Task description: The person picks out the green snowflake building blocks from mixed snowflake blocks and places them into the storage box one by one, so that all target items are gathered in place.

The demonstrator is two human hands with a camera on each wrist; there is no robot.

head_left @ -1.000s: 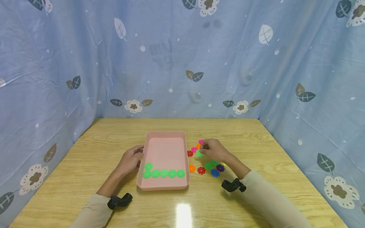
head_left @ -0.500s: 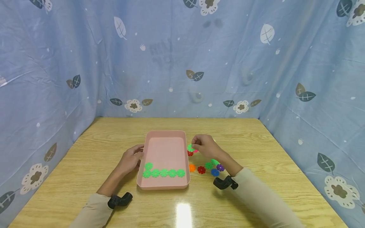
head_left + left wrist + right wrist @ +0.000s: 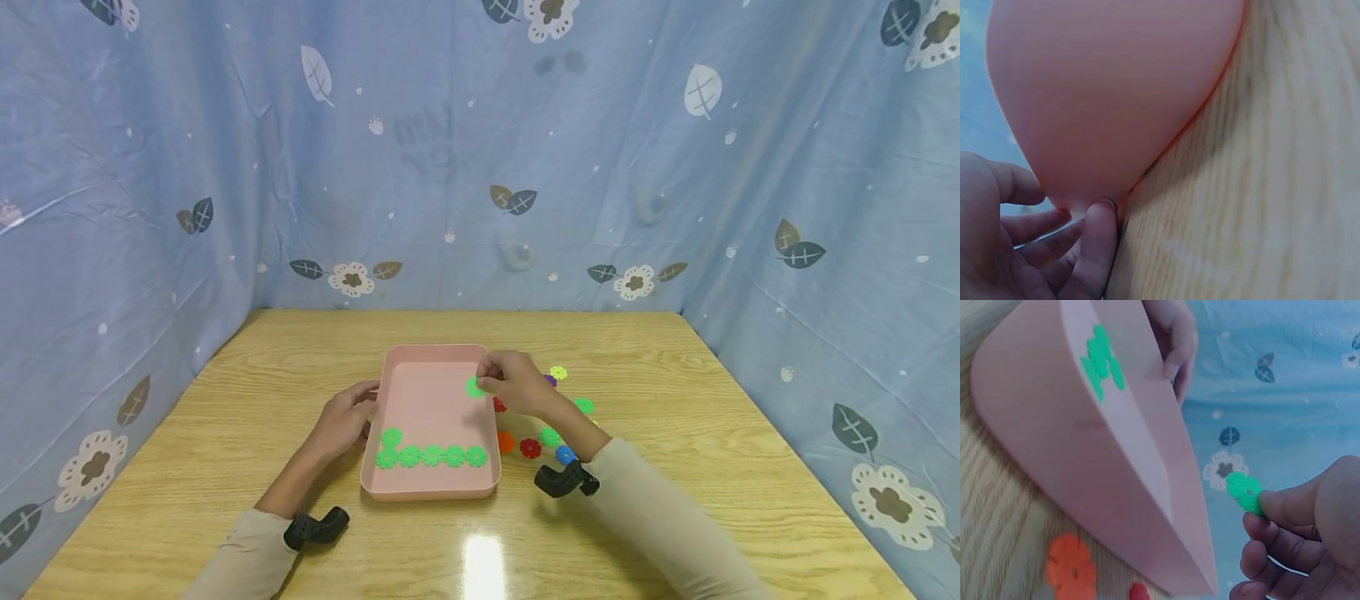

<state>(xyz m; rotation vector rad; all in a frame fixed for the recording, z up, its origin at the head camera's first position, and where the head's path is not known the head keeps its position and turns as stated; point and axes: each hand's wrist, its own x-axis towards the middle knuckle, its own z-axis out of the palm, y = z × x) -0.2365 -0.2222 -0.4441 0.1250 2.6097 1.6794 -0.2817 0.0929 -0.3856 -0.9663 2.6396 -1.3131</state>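
A pink tray (image 3: 435,400) sits on the table. Several green flower-shaped plastic discs (image 3: 431,456) lie inside it along the near end, with one above the left end of the row. My left hand (image 3: 341,425) rests beside the tray's left wall. In the left wrist view, its fingertips and thumb touch the outer side of the wall (image 3: 1110,81). My right hand (image 3: 517,385) pinches another green flower disc (image 3: 1245,492) between thumb and index finger. That hand is over the tray's far right rim, with the disc above the tray's inside.
Loose discs lie right of the tray: orange (image 3: 506,442), red (image 3: 530,448), green (image 3: 550,437), blue (image 3: 565,455) and yellow (image 3: 558,372) among them. My right forearm hides part of them. A blue patterned curtain (image 3: 450,167) surrounds the wooden table.
My right hand has moved left from the loose discs to above the tray's right rim, carrying the green disc. The left hand and tray have stayed in place.
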